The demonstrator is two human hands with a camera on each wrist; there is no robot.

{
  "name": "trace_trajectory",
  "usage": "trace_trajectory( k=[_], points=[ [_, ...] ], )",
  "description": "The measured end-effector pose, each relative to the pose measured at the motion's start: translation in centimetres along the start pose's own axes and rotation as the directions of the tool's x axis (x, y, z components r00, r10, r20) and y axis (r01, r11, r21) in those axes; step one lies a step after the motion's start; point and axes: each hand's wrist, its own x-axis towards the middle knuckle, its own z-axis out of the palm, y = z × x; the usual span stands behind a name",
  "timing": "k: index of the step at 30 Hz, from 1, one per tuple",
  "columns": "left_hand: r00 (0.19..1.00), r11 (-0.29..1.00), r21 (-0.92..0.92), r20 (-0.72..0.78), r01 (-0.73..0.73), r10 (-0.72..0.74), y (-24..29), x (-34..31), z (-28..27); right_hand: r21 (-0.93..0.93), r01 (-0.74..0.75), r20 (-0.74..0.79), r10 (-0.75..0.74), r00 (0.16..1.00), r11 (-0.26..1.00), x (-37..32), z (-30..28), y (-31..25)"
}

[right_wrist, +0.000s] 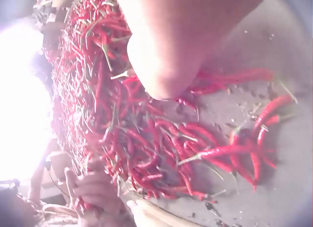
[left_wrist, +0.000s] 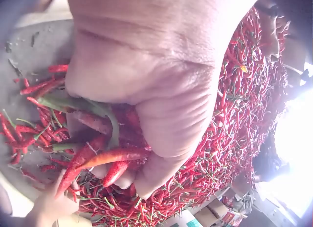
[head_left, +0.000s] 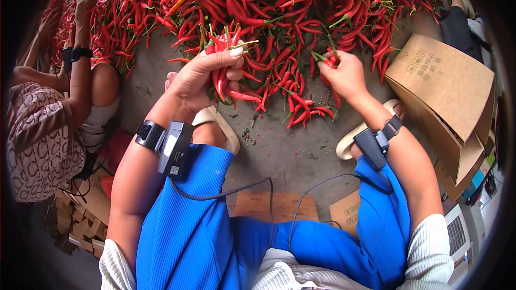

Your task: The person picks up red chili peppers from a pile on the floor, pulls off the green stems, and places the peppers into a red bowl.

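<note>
My left hand (head_left: pixel 196 78) grips a bunch of red chili peppers (head_left: pixel 219 81), its thumb laid across them and their green stems poking out above. In the left wrist view, the fingers curl round the bunch (left_wrist: pixel 115 170), with one orange-tinged chili among the red ones. To the right, over the near edge of the pile, my right hand (head_left: pixel 346 75) pinches red chilies (head_left: pixel 330 60) with green stems between thumb and fingertips. In the right wrist view, the back of the right hand (right_wrist: pixel 166 50) hides most of what its fingers hold.
A large heap of red chilies (head_left: pixel 252 8) spreads over the concrete floor (head_left: pixel 263 150), with loose ones nearer my feet. An open cardboard box (head_left: pixel 435 83) stands at the right. Another person (head_left: pixel 43 123) sits at the left. Cables run from both wrist cameras across my lap.
</note>
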Motion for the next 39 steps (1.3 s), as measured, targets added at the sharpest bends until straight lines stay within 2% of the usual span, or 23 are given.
trace_trajectory(
  k=[3,5,7,8,9,11,12,13,15,18,19,21,23,25,28,29,31,33,35,38,39],
  points=[
    [1.0,1.0,0.009,0.021,0.001,-0.001,-0.1,0.1,-0.5,0.034,-0.078,0.015,0.078,0.997,0.996,0.9,-1.8,1.0],
    [1.0,1.0,0.005,0.026,-0.002,0.002,-0.3,0.1,-0.7,0.018,-0.099,-0.037,0.1,0.994,0.995,0.8,-2.0,1.6],
    [1.0,1.0,0.003,0.017,-0.002,0.002,-0.2,0.2,-0.6,-0.032,-0.205,-0.037,0.204,0.978,0.978,0.6,-2.2,1.1],
    [1.0,1.0,0.004,0.006,0.0,0.0,-0.1,0.1,-0.4,-0.128,-0.188,0.005,0.19,0.982,0.974,0.3,-2.3,0.8],
    [1.0,1.0,0.006,-0.004,0.001,-0.001,-0.2,0.1,-0.2,-0.099,-0.219,0.031,0.223,0.974,0.971,-0.2,-1.9,-0.4],
    [1.0,1.0,0.02,-0.003,0.003,-0.003,-0.4,0.3,-0.2,-0.255,-0.106,0.059,0.125,0.99,0.961,-0.6,-1.2,-1.5],
    [1.0,1.0,0.027,-0.002,0.005,-0.005,-0.5,0.4,-0.1,-0.244,-0.087,0.039,0.099,0.994,0.966,-1.0,-0.9,-2.4],
    [1.0,0.999,0.037,0.008,0.002,-0.002,-0.7,0.4,0.1,-0.297,0.008,-0.02,-0.014,1.0,0.955,-0.9,0.3,-1.2],
    [1.0,0.998,0.055,0.028,-0.004,0.002,-0.8,0.5,0.2,-0.292,0.11,-0.013,-0.119,0.993,0.95,-0.7,1.0,-0.7],
    [0.998,0.999,0.048,0.057,0.012,-0.015,-0.6,0.7,-0.1,-0.206,0.059,0.098,-0.039,0.994,0.977,0.3,-0.4,-0.6],
    [0.999,0.999,0.038,0.049,0.011,-0.013,-0.4,0.7,0.0,-0.072,-0.056,0.17,0.068,0.983,0.996,0.6,-1.4,-0.8],
    [0.999,1.0,0.017,0.031,0.01,-0.01,-0.2,0.7,0.0,0.132,-0.096,0.183,0.071,0.981,0.987,0.9,-2.4,0.5],
    [1.0,1.0,0.019,0.027,0.004,-0.005,-0.2,0.6,-0.4,0.265,-0.174,0.268,0.101,0.958,0.948,0.9,-3.8,1.4],
    [1.0,1.0,0.02,0.019,-0.002,0.001,-0.2,0.4,-0.5,0.066,-0.1,0.196,0.085,0.977,0.993,0.3,-5.2,-0.2],
    [1.0,1.0,0.022,0.009,-0.004,0.004,-0.2,0.3,-0.4,0.205,-0.086,0.115,0.063,0.991,0.975,0.6,-5.0,0.5],
    [1.0,1.0,0.023,0.012,-0.008,0.008,-0.3,0.3,-0.4,0.131,-0.167,0.163,0.145,0.976,0.977,0.7,-5.4,0.5],
    [1.0,1.0,0.023,0.015,-0.008,0.008,-0.3,0.3,-0.4,0.236,-0.112,0.078,0.096,0.992,0.965,0.8,-4.8,0.4],
    [1.0,1.0,0.018,0.017,-0.004,0.004,-0.3,0.3,-0.3,0.342,-0.1,0.097,0.071,0.993,0.934,0.9,-4.6,0.5],
    [1.0,1.0,0.011,0.017,-0.006,0.006,-0.3,0.3,-0.3,0.357,-0.122,0.122,0.083,0.989,0.926,0.9,-4.7,1.0],
    [1.0,1.0,0.0,0.028,-0.009,0.009,-0.3,0.4,-0.5,0.382,-0.407,0.441,0.223,0.869,0.83,0.8,-6.6,0.2],
    [0.999,1.0,-0.003,0.033,-0.011,0.011,-0.3,0.4,-0.6,0.489,-0.479,0.499,0.216,0.839,0.729,0.5,-7.0,-0.1]
  ],
)
